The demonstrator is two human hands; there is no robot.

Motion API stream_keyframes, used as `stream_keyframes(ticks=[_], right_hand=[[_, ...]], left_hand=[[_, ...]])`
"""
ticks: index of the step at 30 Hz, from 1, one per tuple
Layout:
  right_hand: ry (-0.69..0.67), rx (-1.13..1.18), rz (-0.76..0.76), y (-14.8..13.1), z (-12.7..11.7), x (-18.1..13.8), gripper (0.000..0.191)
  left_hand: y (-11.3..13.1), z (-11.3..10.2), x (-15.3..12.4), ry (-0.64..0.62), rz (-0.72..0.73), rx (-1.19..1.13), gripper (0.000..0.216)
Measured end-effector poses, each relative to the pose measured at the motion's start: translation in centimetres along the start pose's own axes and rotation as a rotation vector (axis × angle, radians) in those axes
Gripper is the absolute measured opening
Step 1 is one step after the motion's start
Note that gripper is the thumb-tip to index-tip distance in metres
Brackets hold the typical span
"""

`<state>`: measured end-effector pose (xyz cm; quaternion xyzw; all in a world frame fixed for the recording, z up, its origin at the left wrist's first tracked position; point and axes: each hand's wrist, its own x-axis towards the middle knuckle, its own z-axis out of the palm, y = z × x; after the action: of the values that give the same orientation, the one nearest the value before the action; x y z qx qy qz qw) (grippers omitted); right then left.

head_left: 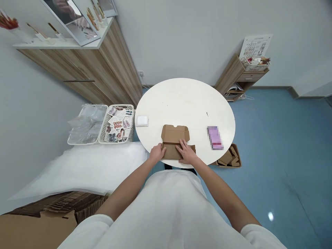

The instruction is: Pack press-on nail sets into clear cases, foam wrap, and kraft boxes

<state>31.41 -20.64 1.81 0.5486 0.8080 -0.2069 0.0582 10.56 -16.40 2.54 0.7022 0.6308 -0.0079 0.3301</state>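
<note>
Purple item right of carton

My feed shows me a brown box mid-frame, a red-banded purple pack right of centre, white table, blue floor right, streaky brown cabinet upper left.

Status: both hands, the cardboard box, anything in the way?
Left hand at left edge of cardboard box. Right hand on its right part. Box open, far panel unfolded. Purple item apart, to the right.
</note>
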Motion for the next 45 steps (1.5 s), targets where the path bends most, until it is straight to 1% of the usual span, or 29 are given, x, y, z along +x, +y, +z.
stream_keyframes(ticks=[2,4,6,8,13,15,16,17,19,20,21,23,25,27,29,31,33,35,37,38,41,45], right_hand=[[0.012,0.011,-0.013,0.0,0.1,-0.1,0.088],[0.022,0.019,-0.022,-0.1,0.2,-0.2,0.087],[0.027,0.028,-0.029,-0.1,0.3,-0.2,0.086],[0.028,0.037,-0.036,-0.2,0.4,-0.1,0.084],[0.032,0.088,-0.069,-0.3,-0.4,-0.3,0.086],[0.077,0.128,-0.06,-0.1,-0.9,-1.0,0.086],[0.126,0.152,-0.022,0.2,-1.0,-1.6,0.084],[0.189,0.182,0.05,0.5,-1.0,-2.1,0.079],[0.315,0.268,0.273,1.4,-0.6,-3.4,0.072],[0.352,0.332,0.391,1.9,-0.1,-4.0,0.07],[0.361,0.414,0.489,2.4,0.4,-4.5,0.07],[0.322,0.604,0.586,3.1,1.5,-5.2,0.071],[0.289,0.758,0.608,3.5,2.3,-5.3,0.067],[0.289,0.867,0.621,3.4,2.5,-5.0,0.061],[0.285,0.964,0.627,2.9,1.9,-4.6,0.054],[0.265,1.044,0.616,2.1,0.8,-4.2,0.048],[0.24,1.071,0.576,1.3,-0.4,-4.1,0.044],[0.214,1.045,0.512,0.6,-1.4,-4.0,0.044],[0.196,1.006,0.462,0.2,-1.9,-3.9,0.044],[0.193,0.993,0.461,0.1,-1.9,-3.8,0.043],[0.206,0.946,0.546,0.2,-1.4,-3.4,0.041],[0.228,0.798,0.664,0.8,-0.3,-2.7,0.034]], left_hand=[[-0.5,-0.3,-1.1,0.001,0.113,-0.057,0.06],[-0.8,-0.6,-1.8,-0.038,0.219,-0.066,0.087],[-0.7,-0.9,-1.9,-0.106,0.251,-0.004,0.106],[-0.3,-1.0,-1.4,-0.16,0.236,0.07,0.115],[0.4,-1.0,0.3,-0.209,0.231,0.173,0.117],[0.3,-1.0,0.5,-0.216,0.234,0.188,0.116],[0.3,-1.0,0.5,-0.218,0.236,0.189,0.116],[0.3,-1.0,0.5,-0.219,0.239,0.189,0.116],[0.3,-1.0,0.3,-0.22,0.241,0.187,0.118],[0.4,-1.0,0.2,-0.221,0.242,0.191,0.119],[0.5,-1.0,0.2,-0.225,0.242,0.197,0.12],[0.7,-0.9,0.1,-0.237,0.238,0.21,0.123],[1.0,-0.8,0.0,-0.252,0.235,0.215,0.126],[1.2,-0.7,0.0,-0.258,0.234,0.212,0.129],[1.3,-0.5,-0.1,-0.26,0.23,0.209,0.132],[1.5,-0.4,-0.2,-0.269,0.22,0.22,0.135],[1.6,-0.3,-0.3,-0.282,0.214,0.234,0.137],[1.8,-0.2,-0.4,-0.285,0.22,0.234,0.137],[2.0,-0.2,-0.5,-0.282,0.229,0.228,0.138],[2.0,-0.2,-0.5,-0.28,0.229,0.229,0.138],[2.1,-0.2,-0.6,-0.279,0.217,0.241,0.139],[1.9,0.0,-0.6,-0.266,0.24,0.221,0.139]])
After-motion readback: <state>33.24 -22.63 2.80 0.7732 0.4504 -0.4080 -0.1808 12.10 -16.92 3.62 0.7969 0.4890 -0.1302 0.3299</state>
